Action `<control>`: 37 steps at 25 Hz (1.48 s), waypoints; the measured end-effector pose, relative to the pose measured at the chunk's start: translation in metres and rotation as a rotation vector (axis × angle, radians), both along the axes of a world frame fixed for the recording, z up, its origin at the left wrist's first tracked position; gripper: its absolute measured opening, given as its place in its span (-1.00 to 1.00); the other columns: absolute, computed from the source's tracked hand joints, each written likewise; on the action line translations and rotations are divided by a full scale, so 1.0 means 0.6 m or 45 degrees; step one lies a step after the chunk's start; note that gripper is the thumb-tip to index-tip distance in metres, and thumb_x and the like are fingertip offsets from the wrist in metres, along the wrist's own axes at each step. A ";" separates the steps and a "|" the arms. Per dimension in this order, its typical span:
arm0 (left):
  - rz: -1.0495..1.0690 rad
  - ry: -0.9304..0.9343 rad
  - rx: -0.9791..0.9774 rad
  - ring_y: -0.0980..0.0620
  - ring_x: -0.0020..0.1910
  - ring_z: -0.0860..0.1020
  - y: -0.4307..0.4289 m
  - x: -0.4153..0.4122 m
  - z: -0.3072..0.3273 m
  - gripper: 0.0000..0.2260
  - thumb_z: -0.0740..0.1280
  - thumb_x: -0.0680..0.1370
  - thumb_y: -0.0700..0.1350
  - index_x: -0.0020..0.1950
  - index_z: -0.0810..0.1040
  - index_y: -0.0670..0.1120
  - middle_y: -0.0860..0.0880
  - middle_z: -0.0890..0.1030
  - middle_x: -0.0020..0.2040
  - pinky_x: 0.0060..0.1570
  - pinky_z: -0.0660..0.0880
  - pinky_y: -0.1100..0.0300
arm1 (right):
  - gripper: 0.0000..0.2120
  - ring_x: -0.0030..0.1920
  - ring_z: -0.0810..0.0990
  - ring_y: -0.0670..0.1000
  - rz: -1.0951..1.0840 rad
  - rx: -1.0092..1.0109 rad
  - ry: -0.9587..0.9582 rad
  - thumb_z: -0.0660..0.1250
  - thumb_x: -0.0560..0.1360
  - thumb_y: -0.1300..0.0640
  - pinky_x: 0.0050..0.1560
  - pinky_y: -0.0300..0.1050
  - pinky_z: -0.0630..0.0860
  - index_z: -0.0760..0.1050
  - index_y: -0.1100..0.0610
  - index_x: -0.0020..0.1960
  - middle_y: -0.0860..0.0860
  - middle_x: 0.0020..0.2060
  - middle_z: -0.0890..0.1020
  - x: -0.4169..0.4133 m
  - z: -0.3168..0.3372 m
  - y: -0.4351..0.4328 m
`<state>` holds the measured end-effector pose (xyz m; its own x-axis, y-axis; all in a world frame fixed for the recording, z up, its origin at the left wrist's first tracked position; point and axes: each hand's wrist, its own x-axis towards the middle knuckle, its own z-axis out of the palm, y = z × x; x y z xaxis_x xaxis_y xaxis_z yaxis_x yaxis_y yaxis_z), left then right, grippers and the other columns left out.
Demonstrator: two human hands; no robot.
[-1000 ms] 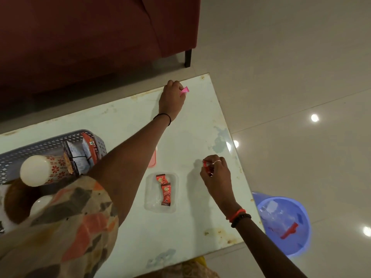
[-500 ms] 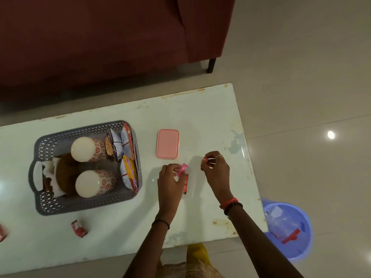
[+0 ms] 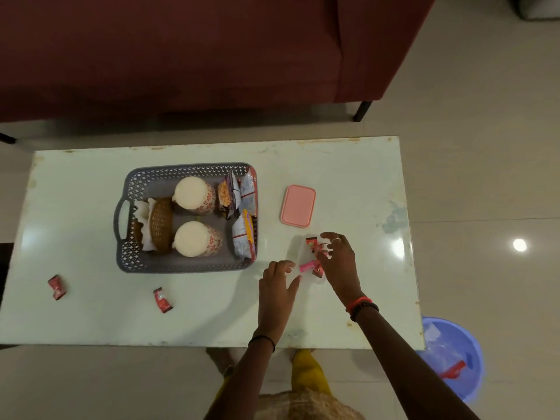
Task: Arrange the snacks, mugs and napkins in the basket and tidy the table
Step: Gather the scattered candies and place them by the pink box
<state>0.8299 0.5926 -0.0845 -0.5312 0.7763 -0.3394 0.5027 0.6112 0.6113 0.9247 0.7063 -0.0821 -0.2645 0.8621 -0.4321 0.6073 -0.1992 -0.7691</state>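
Observation:
A grey basket [image 3: 188,168] on the white table [image 3: 91,322] holds two patterned mugs [image 3: 194,195] [image 3: 195,239] lying on their sides. It also holds snack packets [image 3: 242,234] and napkins in a wicker holder [image 3: 160,224]. Right of the basket sits a clear plastic tub [image 3: 298,253] with red candies [image 3: 313,244] in it. My right hand [image 3: 338,262] is over the tub with its fingertips on the red candies; I cannot tell if it grips one. A pink candy [image 3: 306,266] lies just past the spread fingers of my left hand [image 3: 277,287].
A pink lid [image 3: 298,206] lies beyond the tub. Two red candies [image 3: 57,287] [image 3: 162,300] lie on the table's near left. A blue bin [image 3: 466,386] with wrappers stands on the floor at the right. A dark red sofa [image 3: 212,56] runs behind the table.
My left hand came back from the table's far edge with the pink candy and let it go at the tub. My right hand lowered onto the tub.

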 end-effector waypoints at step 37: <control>0.952 0.260 -0.165 -0.32 0.08 0.49 -0.476 -0.747 -0.115 -0.80 0.28 0.53 -0.23 0.06 0.46 -0.34 -0.36 0.52 0.08 0.06 0.40 -0.09 | -0.53 0.10 0.46 0.12 1.083 0.314 -0.409 0.13 0.47 0.42 0.10 -0.09 0.51 0.38 0.18 0.35 0.16 0.17 0.45 -0.465 -0.084 -0.416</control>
<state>0.3815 0.3071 -0.1534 -0.9587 0.1492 -0.2422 0.0245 0.8916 0.4522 0.6456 0.4569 -0.1327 -0.7469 0.5115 -0.4249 0.6646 0.5545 -0.5008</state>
